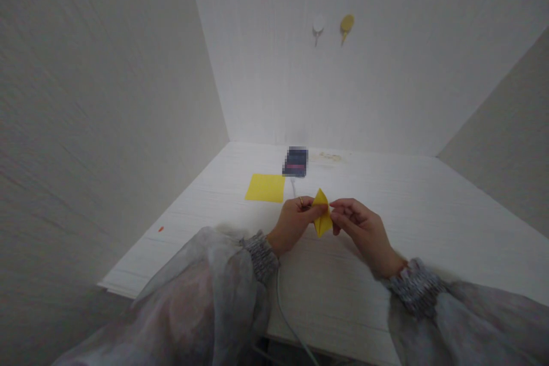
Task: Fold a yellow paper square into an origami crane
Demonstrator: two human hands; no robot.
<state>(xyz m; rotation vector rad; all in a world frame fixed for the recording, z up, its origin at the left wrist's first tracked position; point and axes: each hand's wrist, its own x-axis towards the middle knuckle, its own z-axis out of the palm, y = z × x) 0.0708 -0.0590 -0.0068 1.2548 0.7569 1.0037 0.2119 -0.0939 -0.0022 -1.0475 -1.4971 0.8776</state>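
A piece of folded yellow paper [319, 226], creased into a pointed diamond-like shape, is held up just over the white table. My left hand [295, 220] pinches it from the left, thumb across its front, a ring on one finger. At the paper's right edge is my right hand [360, 226], its fingers curled and its thumb and fingertips closed in at the paper's side corner. How much of the edge lies between those fingertips is hard to see. Left of my hands, a flat yellow sheet [265, 188] lies on the table.
A dark pixelated device [295, 162] stands at the back of the white table [429, 206], with a cable [285, 309] running toward the front edge. A small orange bit [161, 229] lies far left. White panels enclose the table; a white hook [318, 26] and a yellow hook [347, 24] hang behind.
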